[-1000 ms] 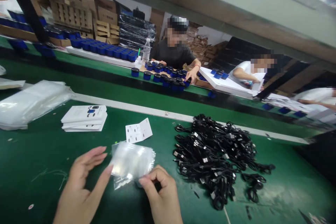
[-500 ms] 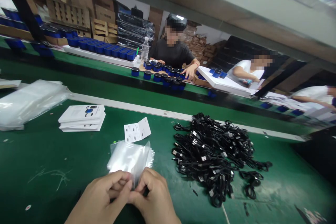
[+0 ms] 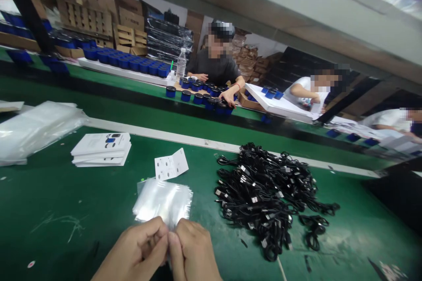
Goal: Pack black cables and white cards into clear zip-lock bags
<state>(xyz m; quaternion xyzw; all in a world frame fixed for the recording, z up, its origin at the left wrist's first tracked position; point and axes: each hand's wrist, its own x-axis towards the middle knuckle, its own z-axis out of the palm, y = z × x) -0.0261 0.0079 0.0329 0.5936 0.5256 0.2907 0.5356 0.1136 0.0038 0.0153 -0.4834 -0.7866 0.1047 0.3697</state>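
Observation:
My left hand (image 3: 136,248) and my right hand (image 3: 194,246) meet at the lower middle, thumbs and fingertips pinched together on a clear plastic bag (image 3: 171,221). Most of that bag is hidden by my fingers. Just beyond them lies a stack of clear plastic bags (image 3: 158,199). Behind the stack a folded white leaflet (image 3: 171,164) with small printed pictures stands partly open. To the right of my hands is a large heap of black USB cables (image 3: 263,193), with a few coiled cables (image 3: 314,228) apart from it.
Stacked white booklets (image 3: 100,149) lie left, beside larger plastic sheeting (image 3: 39,129). A pale strip (image 3: 204,142) crosses the green table (image 3: 108,202). Beyond it, a co-worker (image 3: 214,63) handles blue-and-black round containers (image 3: 198,98). A metal beam (image 3: 263,26) hangs overhead.
My hands have drawn slightly closer together and the raised bag has come down from over the stack toward me. The co-worker's hand across the table has moved nearer and to the left.

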